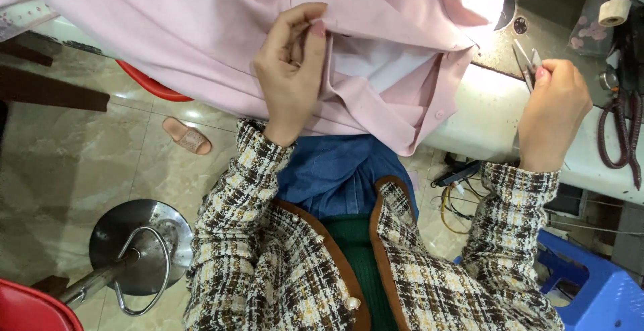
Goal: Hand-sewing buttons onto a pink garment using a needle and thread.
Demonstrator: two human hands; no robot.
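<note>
Across the white sewing table (490, 113), a pink garment (221, 29) lies draped over its near edge while two hands work beside it.

Largest is the pink garment, spilling from the table's far left down over its near edge, above the person's lap. The left hand (292, 69) rests on the cloth near the middle of that edge, thumb and fingers pinching a fold of the fabric. The right hand (553, 106), over the table's right part and apart from the cloth, is closed round small metal thread snips (526, 63), blades pointing away. A dark cord loop (620, 136) lies at the table's right edge.
</note>
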